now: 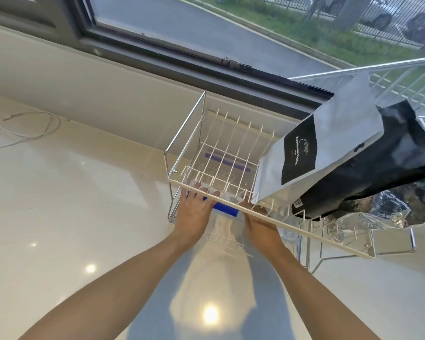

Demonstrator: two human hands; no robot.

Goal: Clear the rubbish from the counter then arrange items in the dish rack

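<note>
Both hands, left hand point(193, 212) and right hand point(258, 223), reach under the dish rack point(231, 153).

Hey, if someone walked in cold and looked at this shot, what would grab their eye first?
Probably the big silver and black coffee bag lying tilted on the right side of the white wire dish rack, near the window. Next, the left hand and right hand reaching under the rack's front edge, on a clear bag with a blue strip. Off to the far left, a thin white cable loops on the glossy counter.
</note>
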